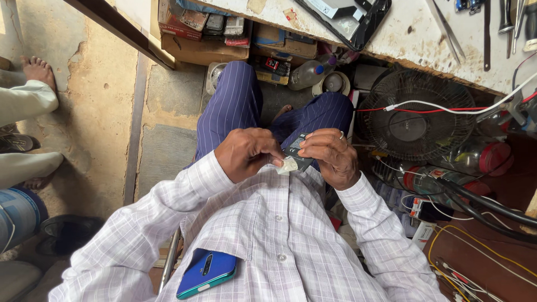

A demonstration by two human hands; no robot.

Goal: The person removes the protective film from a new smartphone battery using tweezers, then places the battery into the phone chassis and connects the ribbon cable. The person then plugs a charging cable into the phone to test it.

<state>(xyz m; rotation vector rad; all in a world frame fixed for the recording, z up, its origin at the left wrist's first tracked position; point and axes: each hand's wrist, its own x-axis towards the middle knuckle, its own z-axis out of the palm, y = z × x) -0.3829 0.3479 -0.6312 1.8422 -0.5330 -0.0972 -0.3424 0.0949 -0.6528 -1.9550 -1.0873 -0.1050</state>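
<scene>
A flat, dark rectangular battery (295, 152), smooth and slightly glossy with small pale markings on its face, sits between both hands above the lap, and a scrap of crumpled whitish film (287, 165) hangs off its lower edge. The left hand (246, 153) is curled into a loose fist, thumb and forefinger pressed together on that scrap right where it meets the battery; the other fingers are folded under. The right hand (331, 157) (a plain metal ring shows on one finger) is bent at the knuckles, its fingertips clamped along the battery's upper right edge, so neither hand is spread. Just below the hands lies a soft cotton shirt (279, 229) in a pale lilac check with white buttons, and lower left of them a shiny blue phone (206, 272) with a rounded glass back pokes out of its pocket. Beyond the hands stretch trousers (235, 106) of dark blue cloth with thin pinstripes. To the right of the right hand stands a round black fan (417, 114) with a wire grille, red and white cables draped over it. Farther away past the fan runs a worn, paint-stained workbench (414, 39), rough and chipped at its edge. Far to the left of the left hand, another person's bare foot (38, 70) rests on the cracked concrete floor (106, 84).
</scene>
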